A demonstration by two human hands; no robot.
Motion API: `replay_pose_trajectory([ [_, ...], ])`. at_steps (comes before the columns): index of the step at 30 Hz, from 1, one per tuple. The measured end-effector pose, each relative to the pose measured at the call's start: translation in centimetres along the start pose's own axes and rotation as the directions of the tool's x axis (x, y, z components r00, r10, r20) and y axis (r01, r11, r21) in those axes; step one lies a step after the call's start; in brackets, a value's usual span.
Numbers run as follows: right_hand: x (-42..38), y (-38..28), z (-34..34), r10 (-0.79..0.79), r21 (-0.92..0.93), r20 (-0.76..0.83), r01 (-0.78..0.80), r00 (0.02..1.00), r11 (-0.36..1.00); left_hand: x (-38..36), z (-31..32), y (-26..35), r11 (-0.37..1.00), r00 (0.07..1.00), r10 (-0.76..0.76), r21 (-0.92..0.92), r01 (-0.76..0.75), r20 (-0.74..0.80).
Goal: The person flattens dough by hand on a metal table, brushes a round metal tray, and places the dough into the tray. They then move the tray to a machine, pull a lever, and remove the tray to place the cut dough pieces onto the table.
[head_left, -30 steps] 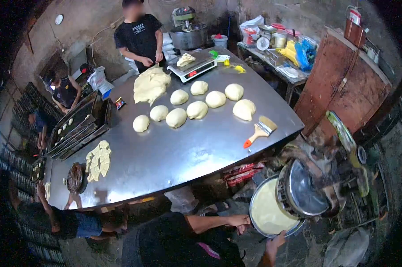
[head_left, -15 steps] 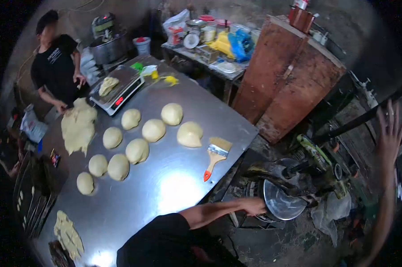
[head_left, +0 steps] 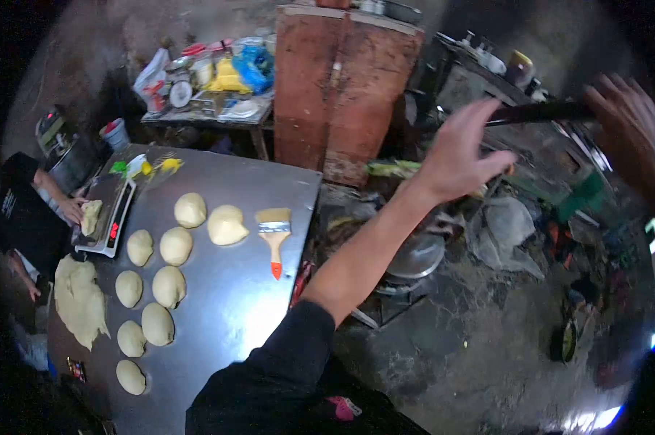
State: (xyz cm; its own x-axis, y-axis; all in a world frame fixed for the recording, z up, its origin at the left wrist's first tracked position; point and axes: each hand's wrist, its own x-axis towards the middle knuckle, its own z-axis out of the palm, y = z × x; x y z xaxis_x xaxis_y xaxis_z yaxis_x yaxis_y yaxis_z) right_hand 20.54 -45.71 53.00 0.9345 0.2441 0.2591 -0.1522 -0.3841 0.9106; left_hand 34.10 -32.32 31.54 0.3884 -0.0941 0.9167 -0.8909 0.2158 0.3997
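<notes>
My left hand (head_left: 462, 152) is raised above the stove area, thumb and fingers apart, with its fingertips close to one end of a long dark bar (head_left: 541, 113). Contact with the bar is unclear. Near the bar's other end, my right hand (head_left: 628, 119) is blurred, its fingers spread. A round metal pan or lid (head_left: 416, 259) lies below my left forearm. On the metal table (head_left: 219, 355) are several smooth dough balls (head_left: 169, 286), a flat dough sheet (head_left: 79, 301) and a wide brush (head_left: 274, 235) with a red-tipped handle.
A co-worker's hand (head_left: 71, 209) touches dough on a digital scale (head_left: 121, 217) at the left. A reddish wooden cabinet (head_left: 342, 94) stands behind the table. Beside it, a side table (head_left: 197, 116) holds containers and bags. Plastic sheeting (head_left: 505, 225) lies on the right.
My left hand has left the round metal piece and risen towards the bar. The view has swung right. The co-worker's hand has moved onto the dough on the scale.
</notes>
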Motion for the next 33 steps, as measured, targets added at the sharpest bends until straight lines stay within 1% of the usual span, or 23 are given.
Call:
replay_pose_trajectory([
  [1, -4.1, -0.7, -1.1, 0.075, 0.089, -0.006, -0.074, 0.997, 0.993, 2.9, 1.6, 1.7, 0.930, 0.927, 0.369, 0.014, -0.369, -0.072],
  [2, -8.3, -2.2, -1.8, 0.083, 0.081, 0.007, -0.083, 0.997, 0.993, 5.5, 3.6, 3.7, 0.893, 0.859, 0.451, -0.112, -0.437, 0.245],
  [4, -16.8, -6.4, -3.5, 0.341, 0.234, 0.252, -0.399, 0.906, 0.887, 4.4, 8.8, 7.8, 0.893, 0.494, 0.446, -0.406, -0.193, 0.746],
  [6, -23.6, -11.5, -6.1, 0.186, 0.173, 0.469, -0.296, 0.863, 0.939, 0.0, 12.2, 10.9, 0.844, 0.056, 0.480, -0.443, -0.303, 0.876],
  [7, -21.9, -11.6, -7.7, -0.170, 0.485, 0.824, -0.517, 0.541, 0.706, -3.5, 11.9, 11.4, 0.815, -0.082, 0.536, -0.540, -0.209, 0.840],
  [8, -24.2, -15.2, -5.7, -0.291, 0.594, 0.805, -0.686, 0.518, 0.420, -7.8, 11.4, 12.5, 0.893, -0.203, 0.315, -0.361, -0.268, 0.927],
  [9, -27.0, -21.1, -4.1, -0.382, 0.455, 0.854, -0.862, 0.352, 0.224, -14.5, 11.1, 12.1, 0.893, -0.047, 0.196, -0.198, -0.404, 0.980],
  [10, -34.8, -32.2, 1.3, 0.100, 0.837, 0.545, -0.536, 0.832, -0.108, -22.1, 12.6, 10.2, 0.920, -0.060, 0.129, -0.142, -0.365, 0.990],
  [11, -41.7, -43.4, 6.7, 0.125, 0.791, 0.610, -0.611, 0.783, -0.035, -25.8, 12.2, 10.0, 0.935, -0.074, 0.179, -0.193, -0.298, 0.981],
  [12, -36.6, -37.7, 1.2, -0.246, 0.411, 0.855, -0.885, 0.457, -0.218, -27.5, 11.0, 10.4, 0.943, -0.083, 0.229, -0.242, -0.229, 0.970],
  [13, -37.2, -38.3, -1.6, 0.150, 0.705, 0.709, -0.688, 0.689, -0.172, -28.5, 11.3, 10.3, 0.936, 0.048, 0.265, -0.245, -0.253, 0.963],
  [14, -37.7, -37.0, 0.9, -0.362, 0.062, 0.887, -0.850, 0.287, -0.522, -28.8, 11.4, 10.5, 0.934, 0.175, 0.302, -0.254, -0.250, 0.937],
  [15, -36.9, -37.1, 4.0, -0.369, 0.390, 0.830, -0.908, 0.418, -0.151, -28.7, 12.6, 8.2, 0.939, 0.043, 0.273, -0.256, -0.230, 0.961],
  [16, -37.2, -37.7, 4.2, -0.244, 0.498, 0.748, -0.765, 0.617, -0.407, -28.7, 13.7, 6.5, 0.942, -0.091, 0.247, -0.261, -0.212, 0.965],
  [18, -39.4, -38.9, 3.2, -0.075, 0.567, 0.681, -0.591, 0.728, -0.574, -22.1, 9.7, 10.9, 0.928, -0.047, 0.158, -0.165, -0.335, 0.986],
  [21, -34.2, -30.0, 0.1, -0.185, 0.595, 0.685, -0.688, 0.705, -0.416, -17.6, 9.5, 10.1, 0.906, -0.083, 0.274, -0.286, -0.312, 0.958],
  [24, -38.2, -39.5, 5.2, -0.272, 0.577, 0.730, -0.779, 0.627, -0.246, -25.6, 10.4, 6.6, 0.873, 0.214, 0.374, -0.264, -0.411, 0.902],
  [25, -40.7, -45.0, 6.9, -0.052, 0.778, 0.616, -0.617, 0.786, -0.120, -27.4, 10.6, 6.8, 0.877, 0.211, 0.374, -0.270, -0.396, 0.903],
  [27, -41.3, -43.9, 6.6, -0.085, 0.731, 0.658, -0.662, 0.748, -0.166, -29.6, 10.9, 7.2, 0.867, -0.055, 0.415, -0.414, -0.277, 0.908],
  [28, -41.0, -42.8, 6.5, -0.084, 0.690, 0.697, -0.697, 0.713, -0.195, -27.8, 10.5, 6.7, 0.857, -0.059, 0.436, -0.434, -0.278, 0.898],
  [31, -36.8, -38.2, 3.3, -0.074, 0.613, 0.745, -0.724, 0.663, -0.317, -15.2, 4.0, 3.8, 0.900, 0.281, 0.249, -0.328, 0.286, 0.927],
  [32, -36.3, -37.5, 3.5, -0.102, 0.588, 0.741, -0.715, 0.664, -0.377, -13.1, 2.6, 1.2, 0.894, 0.277, 0.278, -0.354, 0.276, 0.920],
  [33, -35.7, -37.3, 3.8, 0.015, 0.520, 0.831, -0.767, 0.556, -0.377, -11.2, 2.1, -3.4, 0.986, 0.507, 0.151, -0.094, -0.137, 0.849],
])
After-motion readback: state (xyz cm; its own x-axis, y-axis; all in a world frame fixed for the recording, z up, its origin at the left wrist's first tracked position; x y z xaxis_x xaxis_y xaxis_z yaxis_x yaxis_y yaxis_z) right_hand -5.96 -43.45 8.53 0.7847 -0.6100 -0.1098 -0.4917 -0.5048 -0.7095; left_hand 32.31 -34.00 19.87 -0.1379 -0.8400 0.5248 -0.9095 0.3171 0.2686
